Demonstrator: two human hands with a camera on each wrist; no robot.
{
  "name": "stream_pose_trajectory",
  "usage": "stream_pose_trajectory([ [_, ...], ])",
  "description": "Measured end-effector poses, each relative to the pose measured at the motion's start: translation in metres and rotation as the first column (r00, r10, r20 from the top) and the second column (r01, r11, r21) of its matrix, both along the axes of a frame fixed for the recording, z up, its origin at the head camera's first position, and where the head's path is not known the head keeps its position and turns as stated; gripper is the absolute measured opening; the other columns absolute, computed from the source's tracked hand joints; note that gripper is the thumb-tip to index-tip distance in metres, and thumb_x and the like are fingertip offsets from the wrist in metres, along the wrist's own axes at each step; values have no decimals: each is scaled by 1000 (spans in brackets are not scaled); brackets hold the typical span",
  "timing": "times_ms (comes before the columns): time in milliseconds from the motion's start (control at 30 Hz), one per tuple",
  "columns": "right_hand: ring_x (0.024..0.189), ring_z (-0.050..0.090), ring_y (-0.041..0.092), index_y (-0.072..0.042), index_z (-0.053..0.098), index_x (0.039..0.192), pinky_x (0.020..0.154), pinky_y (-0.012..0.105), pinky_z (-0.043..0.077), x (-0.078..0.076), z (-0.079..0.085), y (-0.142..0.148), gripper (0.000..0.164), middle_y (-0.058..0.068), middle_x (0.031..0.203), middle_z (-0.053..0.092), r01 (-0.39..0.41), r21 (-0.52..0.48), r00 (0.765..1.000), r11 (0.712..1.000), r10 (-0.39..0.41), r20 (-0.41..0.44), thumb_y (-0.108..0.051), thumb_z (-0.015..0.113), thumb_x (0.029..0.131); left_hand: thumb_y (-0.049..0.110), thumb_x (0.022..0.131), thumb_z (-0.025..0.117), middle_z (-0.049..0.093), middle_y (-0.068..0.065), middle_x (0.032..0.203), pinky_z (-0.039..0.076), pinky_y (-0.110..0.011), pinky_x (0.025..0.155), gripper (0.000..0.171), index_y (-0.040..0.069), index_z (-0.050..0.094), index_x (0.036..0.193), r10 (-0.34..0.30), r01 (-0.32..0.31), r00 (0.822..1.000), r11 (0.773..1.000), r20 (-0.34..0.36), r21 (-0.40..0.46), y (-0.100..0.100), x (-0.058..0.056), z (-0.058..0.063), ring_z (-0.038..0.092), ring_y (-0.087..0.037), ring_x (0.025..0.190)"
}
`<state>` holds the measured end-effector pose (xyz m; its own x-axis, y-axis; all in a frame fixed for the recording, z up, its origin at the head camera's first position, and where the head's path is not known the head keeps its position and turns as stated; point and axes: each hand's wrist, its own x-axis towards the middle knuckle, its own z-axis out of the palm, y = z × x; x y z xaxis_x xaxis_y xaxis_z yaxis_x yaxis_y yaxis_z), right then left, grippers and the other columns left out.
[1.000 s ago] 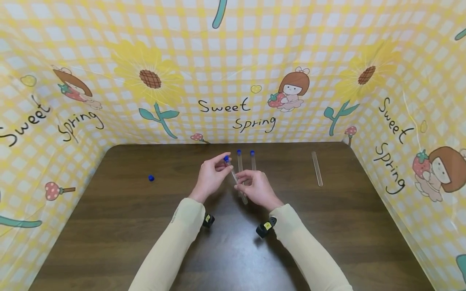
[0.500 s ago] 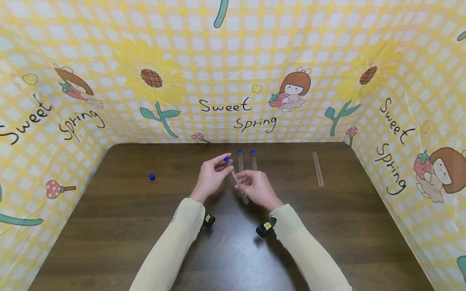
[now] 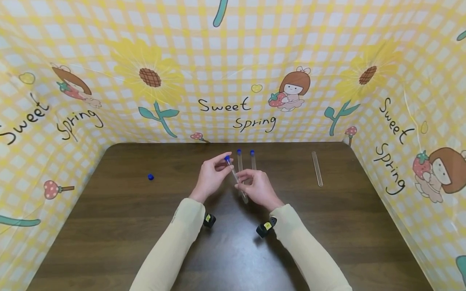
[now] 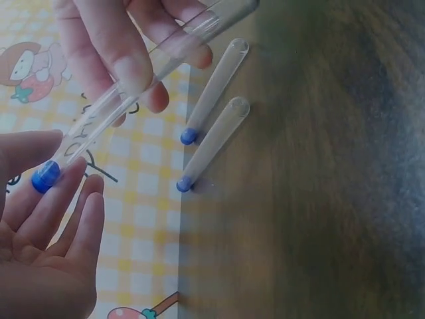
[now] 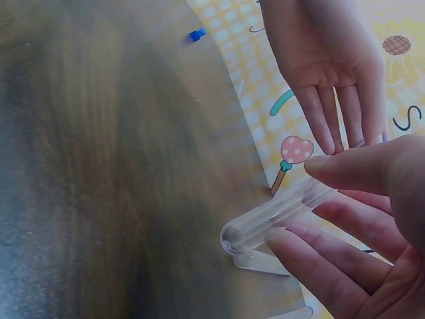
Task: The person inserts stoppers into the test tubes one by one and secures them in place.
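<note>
One tube (image 5: 275, 212) is pinched: left hand (image 3: 212, 176) at its blue cap (image 4: 46, 177), right hand (image 3: 257, 186) lower down. Crooked twisting could drop it onto the capped tubes (image 4: 214, 143) below the grip

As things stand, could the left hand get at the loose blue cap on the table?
Probably yes, after letting go: the left hand pinches the capped end of a test tube, which the right hand also grips. No other object shows between the left hand and the loose blue cap.
</note>
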<state>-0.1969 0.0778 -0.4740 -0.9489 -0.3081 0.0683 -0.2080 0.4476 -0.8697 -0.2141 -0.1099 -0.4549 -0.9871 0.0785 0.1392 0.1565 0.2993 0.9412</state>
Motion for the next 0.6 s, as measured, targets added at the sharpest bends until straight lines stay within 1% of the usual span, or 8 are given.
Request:
stream_pose_trajectory([
  [100,67,69,15,-7,74,114,58,33,57,1,-3,1,26,-4,88,72,-2,-12,1000,1000,2,15,-8,80,89,8,95,74,72,-9,118,55,-34,92,42,11,67,136,-4,5,1000,1000,14,-13,0,0,-2,69,-25,107],
  [267,70,70,13,-4,74,114,61,31,58,3,-5,1,27,-2,89,73,-22,-31,1000,999,22,17,-7,81,88,8,94,75,73,-8,116,55,-33,92,42,11,66,136,-14,15,999,999,30,-51,-2,1,-2,69,-23,106],
  [400,70,71,17,-4,74,114,62,31,58,4,-3,1,28,-1,90,74,-32,-31,999,999,32,15,-7,81,87,9,94,75,73,-8,114,55,-32,91,43,11,66,136,-23,25,999,997,23,-76,-6,0,-2,70,-23,105],
  [600,72,72,20,-7,74,115,62,31,59,2,-2,0,29,0,92,74,-39,-27,999,999,40,35,-7,81,88,9,94,75,73,-11,114,55,-35,91,43,9,65,136,-29,30,999,997,20,-71,-9,-1,-1,70,-26,104],
])
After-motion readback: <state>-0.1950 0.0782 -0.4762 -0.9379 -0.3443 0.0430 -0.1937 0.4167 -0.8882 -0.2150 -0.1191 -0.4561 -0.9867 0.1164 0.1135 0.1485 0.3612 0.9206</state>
